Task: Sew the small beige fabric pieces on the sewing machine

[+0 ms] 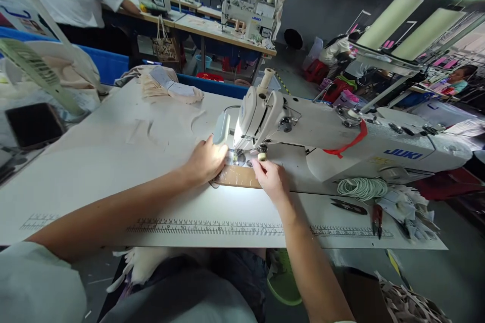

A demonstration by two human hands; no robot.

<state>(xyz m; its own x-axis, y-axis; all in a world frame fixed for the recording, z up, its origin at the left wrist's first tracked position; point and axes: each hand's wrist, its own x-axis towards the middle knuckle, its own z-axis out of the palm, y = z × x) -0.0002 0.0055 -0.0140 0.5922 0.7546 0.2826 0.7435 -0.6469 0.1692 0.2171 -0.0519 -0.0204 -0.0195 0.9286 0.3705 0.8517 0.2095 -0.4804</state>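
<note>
A white JUKI sewing machine (303, 116) stands on the table, its lamp lighting the needle area. My left hand (208, 160) is just left of the presser foot (237, 156), fingers curled together and partly hidden. What they hold, if anything, does not show. To the right of the foot, my right hand (272, 176) pinches with thumb and finger below a small round knob (262, 152). Anything in that pinch is too small to make out. Between my hands a brown strip (238, 176) with bits of thread lies along the machine bed's front.
Stacked fabric pieces (170, 83) lie at the table's far left. On the right are a coil of pale green cord (361, 189), black thread snips (348, 206), red-handled snips (377, 220) and fabric scraps (411, 209). A ruler scale (227, 228) runs along the front edge. A phone (35, 125) lies left.
</note>
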